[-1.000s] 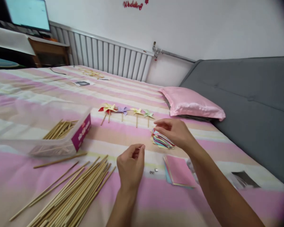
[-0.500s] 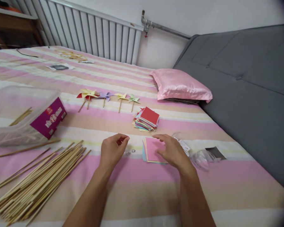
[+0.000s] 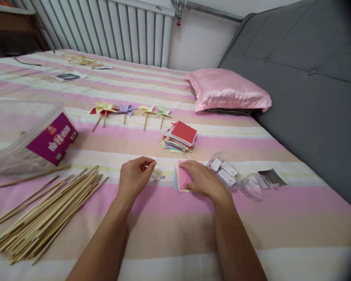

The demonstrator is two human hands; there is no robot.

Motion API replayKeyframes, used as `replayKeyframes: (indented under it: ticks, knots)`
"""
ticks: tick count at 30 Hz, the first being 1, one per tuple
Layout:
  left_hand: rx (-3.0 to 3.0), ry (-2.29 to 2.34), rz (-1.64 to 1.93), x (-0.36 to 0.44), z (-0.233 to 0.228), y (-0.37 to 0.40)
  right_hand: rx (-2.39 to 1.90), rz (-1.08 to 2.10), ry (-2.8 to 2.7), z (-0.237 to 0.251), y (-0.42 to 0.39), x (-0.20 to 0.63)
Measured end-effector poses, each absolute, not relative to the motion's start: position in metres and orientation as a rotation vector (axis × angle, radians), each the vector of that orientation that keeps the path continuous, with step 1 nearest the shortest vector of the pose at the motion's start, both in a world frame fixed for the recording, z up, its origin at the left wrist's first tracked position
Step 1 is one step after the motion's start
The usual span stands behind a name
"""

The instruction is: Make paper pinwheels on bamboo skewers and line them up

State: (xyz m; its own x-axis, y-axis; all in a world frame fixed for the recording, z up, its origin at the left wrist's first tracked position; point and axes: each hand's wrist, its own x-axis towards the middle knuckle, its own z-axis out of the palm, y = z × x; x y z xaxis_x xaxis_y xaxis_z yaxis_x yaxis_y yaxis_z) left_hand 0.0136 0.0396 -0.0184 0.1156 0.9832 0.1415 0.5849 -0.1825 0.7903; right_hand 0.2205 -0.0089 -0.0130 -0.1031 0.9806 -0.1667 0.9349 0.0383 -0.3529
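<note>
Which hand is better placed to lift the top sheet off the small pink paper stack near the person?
Right, probably. The right hand already rests on the small stack of pink square paper sheets, fingertips on the top sheet. The left hand sits apart, thumb and forefinger pinched together beside two tiny silver pins.

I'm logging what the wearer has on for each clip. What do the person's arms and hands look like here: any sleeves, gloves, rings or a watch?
Both forearms are bare as far as the frame shows, with no sleeves in view. The left hand and right hand wear no gloves. No watch, bracelet or ring shows on either wrist or on the fingers that can be seen.
</note>
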Motion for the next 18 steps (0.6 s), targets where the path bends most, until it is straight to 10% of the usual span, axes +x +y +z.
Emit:
replayKeyframes:
  ticks: [18]
  knots:
    - [1.989,1.740,0.734,0.005,-0.009,0.039,-2.006,0.631,-2.161,-0.003,-0.014,0.219]
